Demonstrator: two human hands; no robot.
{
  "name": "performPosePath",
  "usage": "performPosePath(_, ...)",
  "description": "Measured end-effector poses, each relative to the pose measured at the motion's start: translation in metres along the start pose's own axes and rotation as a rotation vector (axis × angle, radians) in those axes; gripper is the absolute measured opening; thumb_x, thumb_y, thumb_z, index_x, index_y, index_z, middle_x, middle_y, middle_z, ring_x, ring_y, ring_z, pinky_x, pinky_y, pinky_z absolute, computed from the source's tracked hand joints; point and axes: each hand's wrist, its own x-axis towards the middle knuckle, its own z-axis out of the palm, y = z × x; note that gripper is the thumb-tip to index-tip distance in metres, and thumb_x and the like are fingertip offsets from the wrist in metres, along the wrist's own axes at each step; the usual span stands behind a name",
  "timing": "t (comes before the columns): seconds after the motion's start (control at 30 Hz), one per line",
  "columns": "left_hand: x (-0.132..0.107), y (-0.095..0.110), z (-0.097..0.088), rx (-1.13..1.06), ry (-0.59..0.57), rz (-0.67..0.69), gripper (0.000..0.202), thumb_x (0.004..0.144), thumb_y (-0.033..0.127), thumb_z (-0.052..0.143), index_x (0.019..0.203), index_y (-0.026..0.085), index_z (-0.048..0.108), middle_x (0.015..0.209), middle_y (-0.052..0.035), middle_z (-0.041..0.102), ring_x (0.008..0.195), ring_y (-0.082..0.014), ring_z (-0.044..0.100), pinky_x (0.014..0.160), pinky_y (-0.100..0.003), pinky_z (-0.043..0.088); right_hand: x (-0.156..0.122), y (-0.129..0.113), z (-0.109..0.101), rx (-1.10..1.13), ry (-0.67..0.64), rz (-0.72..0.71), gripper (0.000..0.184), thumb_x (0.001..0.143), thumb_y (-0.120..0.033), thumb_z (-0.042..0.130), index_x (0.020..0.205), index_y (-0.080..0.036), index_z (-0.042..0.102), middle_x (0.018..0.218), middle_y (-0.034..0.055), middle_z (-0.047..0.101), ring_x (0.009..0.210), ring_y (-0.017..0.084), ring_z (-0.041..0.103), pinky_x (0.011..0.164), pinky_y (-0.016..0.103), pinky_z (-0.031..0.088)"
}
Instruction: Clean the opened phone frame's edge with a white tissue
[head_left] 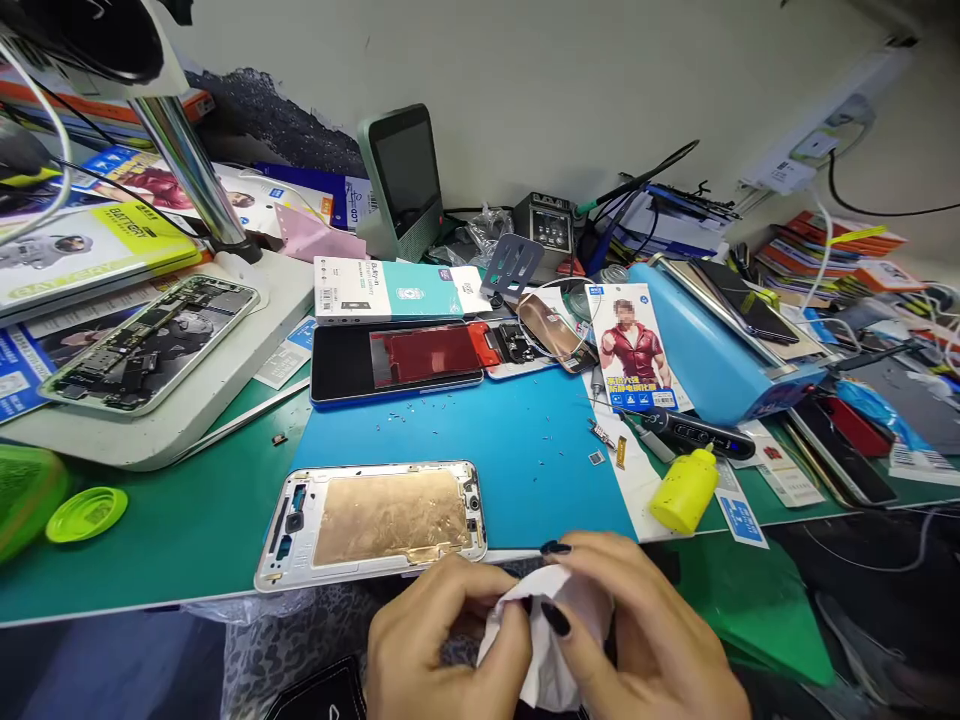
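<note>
A crumpled white tissue (pixel 551 650) is pinched between my two hands in front of the bench edge. My left hand (pixel 450 640) grips its left side with thumb and fingers. On the other side, my right hand (pixel 645 630) has thumb and fingers closed on it. Just beyond my left hand lies a white phone frame (pixel 300 540) with a gold-coloured plate in its middle, close to the bench edge. Behind that frame, a dark phone (pixel 341 365) with a red film on it rests on the blue mat (pixel 540 440).
Tiny screws are scattered over the mat. A yellow bottle (pixel 686 490) and a dark pen-like tool (pixel 697 432) lie at right. An opened phone (pixel 150 340) sits on a grey base (pixel 255 330) at left, near a green lid (pixel 86 515). Boxes and a small screen (pixel 405 170) stand behind.
</note>
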Motion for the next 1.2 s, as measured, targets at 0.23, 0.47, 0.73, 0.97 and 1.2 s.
performPosePath(0.23, -0.007, 0.0, 0.008, -0.515, -0.159, -0.441, 0.021, 0.073, 0.034, 0.076, 0.066, 0.017, 0.063, 0.062, 0.0009, 0.068, 0.06, -0.012, 0.064, 0.055, -0.019, 0.051, -0.023, 0.003, -0.016, -0.255, -0.208, -0.301, 0.057, 0.082, -0.024, 0.069, 0.136, -0.018, 0.051, 0.121, 0.014, 0.06, 0.114, 0.031, 0.055, 0.094, 0.041, 0.051)
performPosePath(0.47, -0.016, -0.011, -0.024, -0.006, -0.127, 0.211, 0.024, 0.088, 0.019, 0.057, 0.109, 0.025, 0.067, 0.109, -0.0036, 0.071, 0.102, -0.0163, 0.066, 0.088, -0.027, 0.054, 0.01, 0.011, -0.035, -0.231, -0.098, -0.157, 0.028, 0.088, -0.01, 0.055, 0.109, -0.026, 0.063, 0.098, 0.0015, 0.069, 0.086, 0.015, 0.067, 0.079, 0.021, 0.054)
performPosePath(0.73, 0.046, -0.011, -0.063, 0.92, -0.188, 0.721, 0.03, 0.087, 0.024, 0.062, 0.115, 0.013, 0.062, 0.121, -0.0101, 0.066, 0.115, -0.0297, 0.056, 0.099, -0.051, 0.044, 0.091, 0.024, 0.002, -0.145, -0.462, -0.102, 0.015, 0.083, -0.008, 0.058, 0.085, -0.019, 0.068, 0.08, 0.0002, 0.067, 0.071, 0.014, 0.062, 0.064, 0.024, 0.044)
performPosePath(0.97, 0.06, -0.009, -0.062, 0.938, -0.293, 0.672, 0.032, 0.088, 0.036, 0.059, 0.112, 0.016, 0.063, 0.124, -0.008, 0.066, 0.115, -0.029, 0.057, 0.097, -0.05, 0.044, 0.113, 0.027, 0.023, -0.2, -0.629, -0.126, 0.015, 0.079, -0.002, 0.06, 0.078, -0.017, 0.066, 0.074, -0.0016, 0.063, 0.066, 0.011, 0.056, 0.062, 0.022, 0.038)
performPosePath(1.2, 0.061, -0.015, -0.063, 0.937, -0.301, 0.717, 0.034, 0.089, 0.039, 0.057, 0.113, 0.015, 0.064, 0.127, -0.0084, 0.065, 0.12, -0.0289, 0.056, 0.1, -0.048, 0.043, 0.124, 0.029, 0.026, -0.198, -0.726, -0.04, 0.019, 0.076, 0.0, 0.06, 0.076, -0.017, 0.068, 0.079, -0.0013, 0.065, 0.07, 0.011, 0.058, 0.063, 0.022, 0.039)
